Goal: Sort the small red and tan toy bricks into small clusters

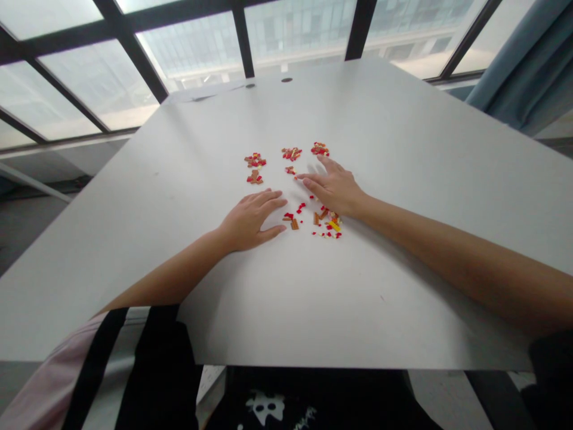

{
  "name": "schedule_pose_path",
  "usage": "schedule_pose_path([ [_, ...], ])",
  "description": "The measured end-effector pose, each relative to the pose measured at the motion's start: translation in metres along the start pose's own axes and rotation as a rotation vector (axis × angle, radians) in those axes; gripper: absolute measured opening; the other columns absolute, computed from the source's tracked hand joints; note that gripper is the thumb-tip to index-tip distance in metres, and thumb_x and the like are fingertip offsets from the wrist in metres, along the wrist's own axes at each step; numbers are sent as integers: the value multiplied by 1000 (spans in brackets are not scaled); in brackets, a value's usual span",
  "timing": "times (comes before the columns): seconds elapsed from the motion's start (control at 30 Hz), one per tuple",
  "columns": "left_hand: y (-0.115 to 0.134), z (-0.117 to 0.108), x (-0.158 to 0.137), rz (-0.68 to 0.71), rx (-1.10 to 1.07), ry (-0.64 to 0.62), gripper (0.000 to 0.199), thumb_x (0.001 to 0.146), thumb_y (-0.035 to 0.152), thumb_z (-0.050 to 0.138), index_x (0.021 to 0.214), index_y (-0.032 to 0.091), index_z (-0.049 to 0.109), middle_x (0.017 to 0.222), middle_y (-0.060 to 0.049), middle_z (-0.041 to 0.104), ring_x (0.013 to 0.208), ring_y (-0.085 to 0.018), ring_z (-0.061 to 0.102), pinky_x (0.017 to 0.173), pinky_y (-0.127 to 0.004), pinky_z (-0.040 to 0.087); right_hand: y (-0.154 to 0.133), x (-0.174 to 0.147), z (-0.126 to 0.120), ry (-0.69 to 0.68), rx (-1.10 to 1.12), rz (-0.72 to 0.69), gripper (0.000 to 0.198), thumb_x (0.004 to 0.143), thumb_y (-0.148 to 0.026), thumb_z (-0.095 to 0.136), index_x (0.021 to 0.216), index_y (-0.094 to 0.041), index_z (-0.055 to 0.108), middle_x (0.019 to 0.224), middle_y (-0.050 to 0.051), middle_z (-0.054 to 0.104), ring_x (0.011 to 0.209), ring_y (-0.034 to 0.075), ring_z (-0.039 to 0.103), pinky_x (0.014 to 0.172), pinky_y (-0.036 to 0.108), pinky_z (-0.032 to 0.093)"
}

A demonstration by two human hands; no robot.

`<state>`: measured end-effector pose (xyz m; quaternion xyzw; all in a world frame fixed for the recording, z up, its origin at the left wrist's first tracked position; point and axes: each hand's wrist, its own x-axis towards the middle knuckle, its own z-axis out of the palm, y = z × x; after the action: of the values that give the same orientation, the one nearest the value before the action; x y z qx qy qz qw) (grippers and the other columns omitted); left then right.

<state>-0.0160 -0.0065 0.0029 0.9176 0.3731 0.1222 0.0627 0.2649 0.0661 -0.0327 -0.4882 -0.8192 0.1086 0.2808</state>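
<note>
White worktop [425, 161] is placed up against a window; panes are divided by a black frame [243, 39]. Two dark round cable holes [286, 79] are cut near the worktop's far edge. Pale building [308, 30] is seen outside, washed out. Window is flanked at right by blue-grey curtain [528, 65].

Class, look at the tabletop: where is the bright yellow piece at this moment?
In the head view, the yellow piece lies right of centre on the white table, among red and brown pieces, on the near side of the right hand.
</note>
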Motion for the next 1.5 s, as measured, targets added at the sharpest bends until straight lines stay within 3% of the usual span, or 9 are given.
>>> schedule_pose_path([
  [0.27,1,0,1,0,-2,-3,58,103,49,57,152,18,55,166,-19,51,158,-37,44,128,-60,38,2,10,5,-104,-31,17,79,97,-87,30,148,-40,67,175,9,41,162,45,30,126,76,24],
  [0.4,1,0,1,6,1,-9,59,104,50,56,151,15,56,165,-21,51,158,-38,44,128,-60,38,1,24,7,-106,-21,91,76,101,-82,29,148,-37,68,172,11,46,160,45,35,127,76,21],
  [0.47,1,0,1,7,-1,-12,60,104,51,56,151,15,56,166,-20,51,158,-38,44,128,-60,38,5,29,4,-72,55,88,78,102,-80,27,146,-34,71,167,12,51,159,42,39,128,71,25],
  [0.63,0,1,1,8,-11,-7,60,104,52,56,151,16,56,165,-20,51,158,-38,43,129,-58,37,18,17,-13,-39,315,33,69,104,-78,28,121,-40,83,150,1,69,148,32,56,130,60,34],
  [0.73,0,0,1,-2,-15,-5,59,103,53,56,151,18,56,165,-19,52,158,-38,44,128,-59,37,15,-1,-23,-65,439,14,66,104,-76,37,111,-33,86,147,5,71,141,34,62,126,61,40],
  [0.97,2,-2,-1,14,2,0,57,103,48,56,152,18,54,164,-19,54,156,-37,46,127,-60,40,-9,-26,-31,-103,453,-123,67,101,-79,43,103,-30,88,126,9,81,116,28,75,111,48,55],
  [1.13,3,-2,-2,95,-21,76,46,102,43,57,142,18,58,153,-19,64,152,-35,53,123,-57,45,-19,-31,-32,-71,347,-317,58,105,-70,45,108,-29,87,126,10,80,113,25,75,104,43,56],
  [1.3,3,1,-3,78,-57,159,28,99,39,59,121,22,58,145,-17,69,146,-33,59,119,-57,49,-24,-36,-34,-94,209,-465,51,108,-62,44,111,-32,85,130,9,79,116,27,72,107,50,51],
  [1.5,4,1,-2,78,-54,157,27,100,41,57,121,23,55,142,-15,71,144,-31,61,119,-55,51,-21,-37,-31,-122,75,-489,51,107,-62,39,123,-39,83,151,4,68,145,33,54,119,60,38],
])
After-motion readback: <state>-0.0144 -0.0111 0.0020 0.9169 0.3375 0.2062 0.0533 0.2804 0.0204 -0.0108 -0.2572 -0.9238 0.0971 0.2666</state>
